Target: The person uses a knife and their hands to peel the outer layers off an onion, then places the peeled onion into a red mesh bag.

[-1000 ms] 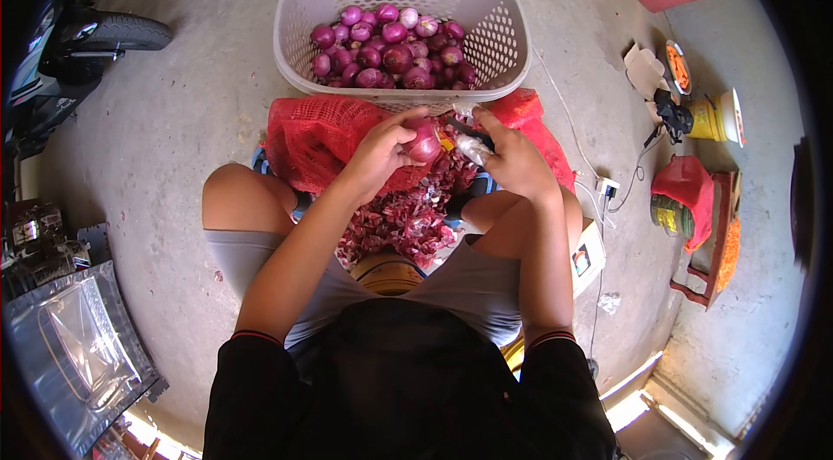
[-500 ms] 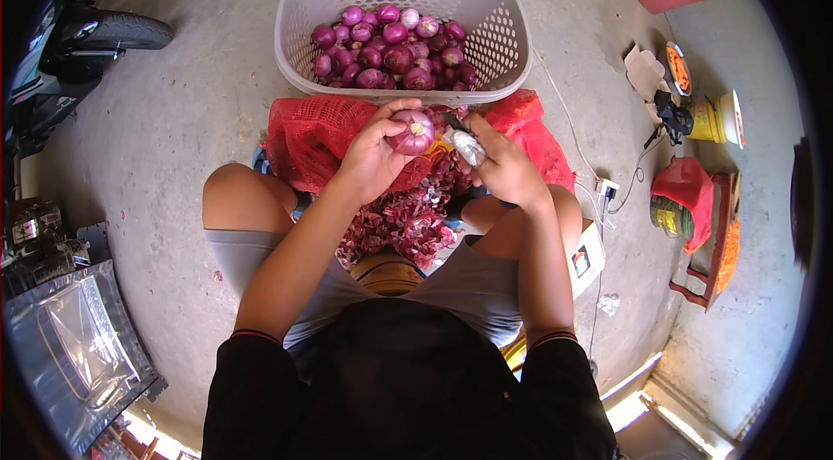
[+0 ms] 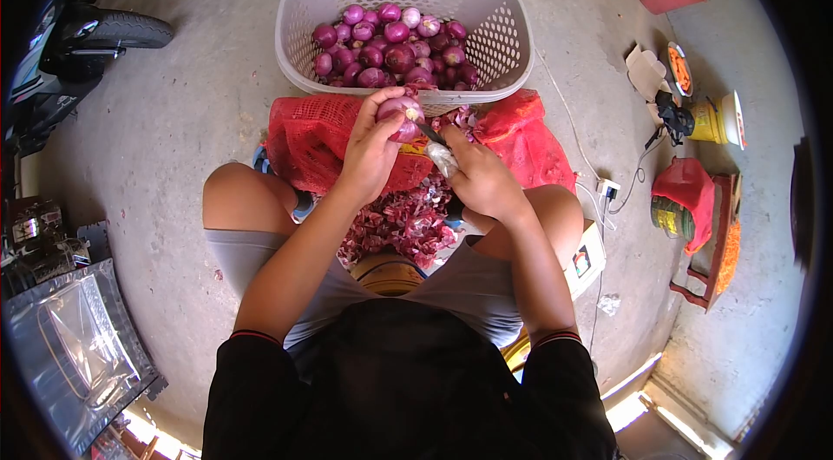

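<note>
Left hand was closed around a red onion, fingers curled over its top, and held it up just in front of the near rim of the basket. From my seat I saw the onion's pale end turned toward the knife. As far as I could tell, its dark blade met the onion's lower right side. Just right of that, the right hand was clenched on the knife's pale wrapped handle, and the two hands nearly touched. Around them, from the left edge of the concrete floor: a tyre lay at the far left and a clear plastic bag at the near left corner. A red mesh sack was spread under both hands, between the person's bare knees and the basket. The basket, pale and perforated, stood on the floor straight beyond the sack, with a heap of peeled onions inside it. A pile of onion skins lay between the knees, nearer the body than the hands. Well apart at the right edge, a yellow container stood among small clutter that I could not make out.
</note>
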Motion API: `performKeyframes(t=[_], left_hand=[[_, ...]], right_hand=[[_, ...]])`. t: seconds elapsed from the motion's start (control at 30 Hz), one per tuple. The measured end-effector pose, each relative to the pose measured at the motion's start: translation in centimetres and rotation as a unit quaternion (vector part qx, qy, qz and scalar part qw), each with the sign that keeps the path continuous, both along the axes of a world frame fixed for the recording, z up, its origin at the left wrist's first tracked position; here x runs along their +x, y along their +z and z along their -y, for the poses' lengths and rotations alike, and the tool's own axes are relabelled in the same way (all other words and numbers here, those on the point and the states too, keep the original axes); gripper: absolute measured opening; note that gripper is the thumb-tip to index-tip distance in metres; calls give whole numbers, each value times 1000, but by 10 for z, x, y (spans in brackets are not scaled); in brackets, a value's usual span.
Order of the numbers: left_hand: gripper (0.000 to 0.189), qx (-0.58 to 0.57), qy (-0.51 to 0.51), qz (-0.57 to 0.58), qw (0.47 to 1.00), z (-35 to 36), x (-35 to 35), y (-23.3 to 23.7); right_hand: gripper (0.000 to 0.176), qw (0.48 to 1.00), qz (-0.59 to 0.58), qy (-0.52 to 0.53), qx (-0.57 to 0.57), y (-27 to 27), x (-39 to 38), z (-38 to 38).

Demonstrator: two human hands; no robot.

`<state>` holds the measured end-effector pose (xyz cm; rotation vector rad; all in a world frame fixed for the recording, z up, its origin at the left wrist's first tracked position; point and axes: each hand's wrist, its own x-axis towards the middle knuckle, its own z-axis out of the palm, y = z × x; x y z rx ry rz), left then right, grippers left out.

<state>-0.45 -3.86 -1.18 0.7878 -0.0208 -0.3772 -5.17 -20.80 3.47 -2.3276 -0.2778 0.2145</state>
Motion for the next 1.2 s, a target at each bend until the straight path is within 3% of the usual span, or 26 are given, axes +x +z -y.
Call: performKeyframes(t=[0.33, 0.6, 0.93, 1.13, 1.2], left_hand=[[30, 40, 28, 60, 997, 2, 0, -3], [33, -17, 53, -60, 997, 1, 0, 4], [51, -130, -3, -165, 978, -6, 6, 4], [38, -108, -18, -129, 986, -12, 9, 6], [34, -85, -36, -113, 989, -11, 7, 6]], right_hand=[[38, 1000, 5, -29, 1, 1, 1, -8], [46, 999, -11, -33, -1, -10, -3, -21], [38, 999, -14, -16, -36, -17, -4, -32], [29, 999, -11, -50, 4, -1, 6, -10], [27, 993, 16, -89, 77, -4, 9, -2]])
